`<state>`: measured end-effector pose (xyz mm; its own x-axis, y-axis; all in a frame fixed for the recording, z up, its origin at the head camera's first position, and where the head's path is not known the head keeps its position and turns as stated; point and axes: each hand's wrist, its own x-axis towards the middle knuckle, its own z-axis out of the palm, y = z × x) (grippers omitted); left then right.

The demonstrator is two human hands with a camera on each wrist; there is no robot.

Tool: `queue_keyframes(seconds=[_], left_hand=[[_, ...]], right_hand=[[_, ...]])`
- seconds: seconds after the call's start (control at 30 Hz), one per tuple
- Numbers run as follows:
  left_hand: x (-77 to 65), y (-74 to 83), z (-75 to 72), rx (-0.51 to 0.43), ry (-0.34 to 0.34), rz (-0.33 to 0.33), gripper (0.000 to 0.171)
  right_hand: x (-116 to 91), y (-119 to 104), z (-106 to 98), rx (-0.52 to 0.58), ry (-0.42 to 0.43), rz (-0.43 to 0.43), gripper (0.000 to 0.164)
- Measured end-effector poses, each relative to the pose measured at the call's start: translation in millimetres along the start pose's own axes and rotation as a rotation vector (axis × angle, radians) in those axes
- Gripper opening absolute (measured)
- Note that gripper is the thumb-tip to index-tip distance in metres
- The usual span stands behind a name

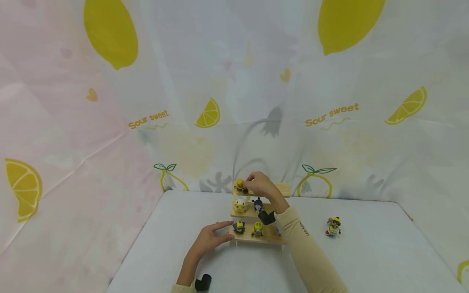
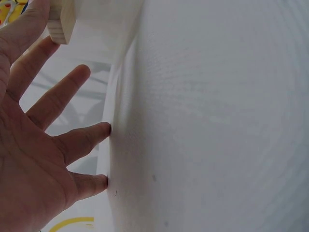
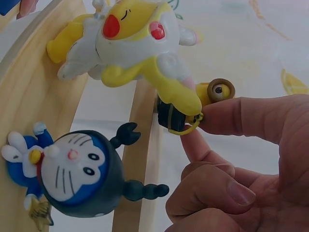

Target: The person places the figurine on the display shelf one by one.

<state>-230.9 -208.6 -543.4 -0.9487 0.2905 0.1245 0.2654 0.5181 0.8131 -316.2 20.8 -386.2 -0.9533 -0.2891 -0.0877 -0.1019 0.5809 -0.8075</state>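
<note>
My right hand (image 1: 259, 184) pinches a small yellow Minion figurine (image 1: 239, 184) between thumb and index finger, at the left end of a wooden tiered display stand's top tier (image 1: 282, 190). In the right wrist view the Minion's goggled eye (image 3: 220, 90) shows; a white-and-yellow figurine (image 3: 137, 41) partly hides its body. Beside that stands a blue cat figurine (image 3: 72, 169) with dark hair. My left hand (image 1: 208, 240) has its fingers spread; thumb and index finger touch the left end of the stand's bottom tier (image 2: 62, 21).
On the bottom tier are a blue-and-yellow figurine (image 1: 239, 227), a yellow figurine (image 1: 257, 228) and another (image 1: 278, 231) largely behind my right sleeve. One more figurine (image 1: 333, 226) stands on the white table (image 1: 370, 252) to the right. A lemon-print cloth (image 1: 249, 134) hangs behind.
</note>
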Motion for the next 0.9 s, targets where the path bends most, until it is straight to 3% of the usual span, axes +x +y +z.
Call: queue_keyframes(seconds=[0.23,0.4,0.67,0.9], left_hand=[[-0.5,-2.0,0.9,-0.003,0.002,0.015,0.051],[-0.3,-0.8,0.1,0.005,0.002,0.015,0.052],[-0.6,1.4,-1.0,0.007,-0.004,0.02,0.052],[-0.6,2.2,-0.9,0.0,-0.002,0.016,0.051]], right_hand=[[1.3,1.4,0.1,-0.039,0.003,-0.004,0.026],[-0.5,-1.6,-0.6,-0.053,0.014,0.001,0.018],[-0.8,-2.9,1.2,-0.076,0.012,-0.004,0.041],[-1.4,-3.2,0.6,-0.065,0.017,-0.002,0.029]])
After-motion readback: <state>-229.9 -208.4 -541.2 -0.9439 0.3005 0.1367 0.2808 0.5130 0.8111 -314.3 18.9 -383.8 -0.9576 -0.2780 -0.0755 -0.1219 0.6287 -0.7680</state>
